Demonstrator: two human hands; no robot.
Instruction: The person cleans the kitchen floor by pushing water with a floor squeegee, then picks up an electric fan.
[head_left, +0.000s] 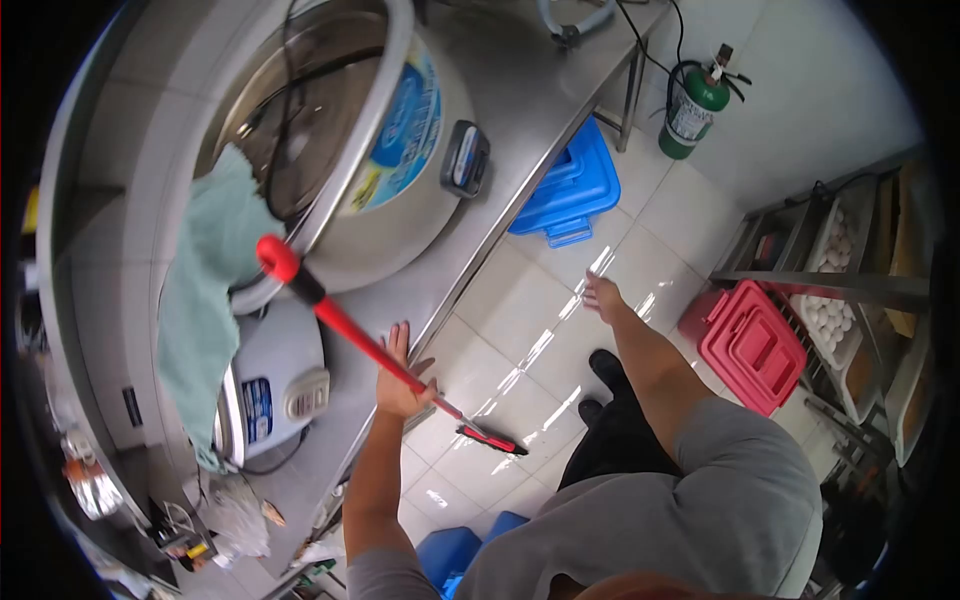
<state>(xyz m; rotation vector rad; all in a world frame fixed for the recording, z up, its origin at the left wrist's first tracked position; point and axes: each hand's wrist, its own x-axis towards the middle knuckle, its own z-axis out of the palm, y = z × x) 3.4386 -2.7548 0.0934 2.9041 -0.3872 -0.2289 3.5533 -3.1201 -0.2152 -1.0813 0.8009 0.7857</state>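
Observation:
My left hand point(402, 385) is at the edge of the steel table point(500, 120), fingers spread. A long red handle point(360, 340) with a black grip section and rounded red end crosses this hand and touches it. Down at the floor, the handle ends in a narrow red-and-black head point(492, 440); whether it is a brush or a squeegee I cannot tell. My right hand point(603, 297) hangs over the tiled floor, holding nothing, its fingers loosely apart. Beside the handle's upper end stands a large pot-like cooker point(400, 225) with a green cloth point(205, 275) draped by it.
A second, smaller cooker point(290, 365) is on the table. Under the table edge sits a blue lidded bin point(585, 185). A green fire extinguisher point(692, 115) stands by the wall. At right are a red lidded bin point(755, 345) and a rack point(840, 285) with trays of eggs point(828, 320).

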